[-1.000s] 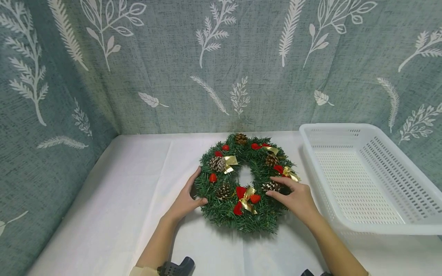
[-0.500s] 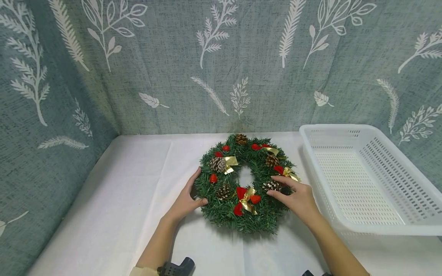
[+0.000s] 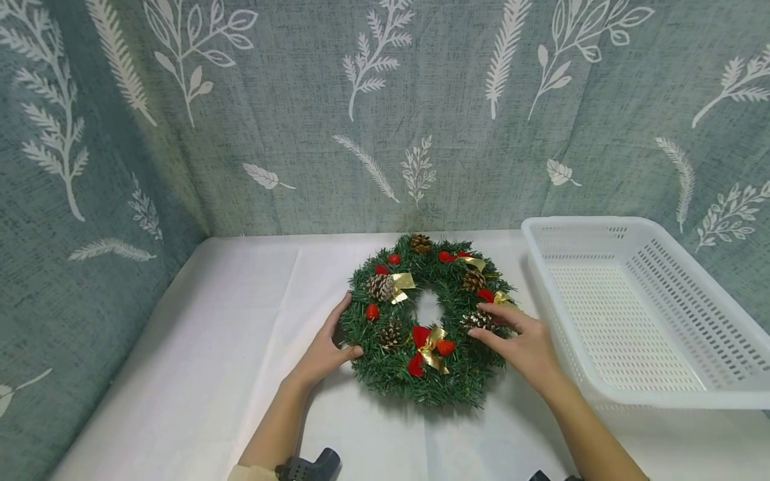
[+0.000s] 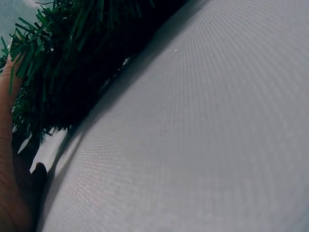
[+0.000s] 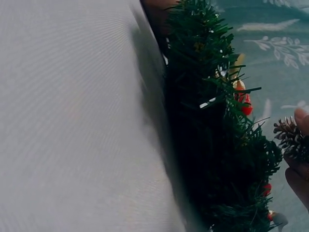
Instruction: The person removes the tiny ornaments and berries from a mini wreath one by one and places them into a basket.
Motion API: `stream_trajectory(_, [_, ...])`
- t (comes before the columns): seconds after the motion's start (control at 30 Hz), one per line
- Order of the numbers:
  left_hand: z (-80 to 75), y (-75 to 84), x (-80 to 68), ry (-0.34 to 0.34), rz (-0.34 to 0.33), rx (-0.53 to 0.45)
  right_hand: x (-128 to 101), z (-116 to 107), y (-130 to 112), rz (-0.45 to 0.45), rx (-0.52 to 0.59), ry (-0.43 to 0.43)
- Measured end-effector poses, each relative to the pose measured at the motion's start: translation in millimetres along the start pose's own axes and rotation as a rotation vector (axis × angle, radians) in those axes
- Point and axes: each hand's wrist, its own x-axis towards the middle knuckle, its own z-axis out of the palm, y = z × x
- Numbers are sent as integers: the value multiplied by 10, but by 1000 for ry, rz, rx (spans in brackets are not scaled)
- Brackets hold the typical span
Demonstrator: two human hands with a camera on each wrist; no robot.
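Note:
A green Christmas wreath [image 3: 415,377] lies on the white cloth, decorated with pine cones, red berries and red and gold bows. My left hand [image 3: 321,351] holds its left edge, the thumb at the near side and the fingers at the outer rim. At the wreath's right side, my right hand [image 3: 526,344] pinches a white-tipped pine cone [image 3: 477,321] between thumb and fingers. In the right wrist view this pine cone [image 5: 289,136] stands out from the green needles. Whether it is still joined to the wreath is hidden. The left wrist view shows the wreath's dark underside [image 4: 72,92].
A white perforated plastic basket [image 3: 559,341] stands to the right, near my right forearm. A grey-green curtain with white leaf prints [image 3: 301,120] hangs behind the table and on the left. The white tablecloth [image 3: 198,374] extends to the left of the wreath.
My right hand has shifted slightly right and up, and the pinched pine cone has moved a little with it. My left hand and the wreath have barely moved.

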Motion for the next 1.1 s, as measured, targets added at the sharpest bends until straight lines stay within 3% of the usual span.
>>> stream_trajectory(0.1, [-3,-12,5,1,3,3,-3,-6,-32,-6,23,10])
stream_trajectory(0.43, [1,-395,88,13,10,28,-6,-41,-130,-176,23,88])
stream_trajectory(0.97, [9,-405,105,11,42,-1,18,-202,-241,-227,102,129])
stream_trajectory(1.1, [5,-405,98,10,47,8,41,-251,-265,-276,107,150])
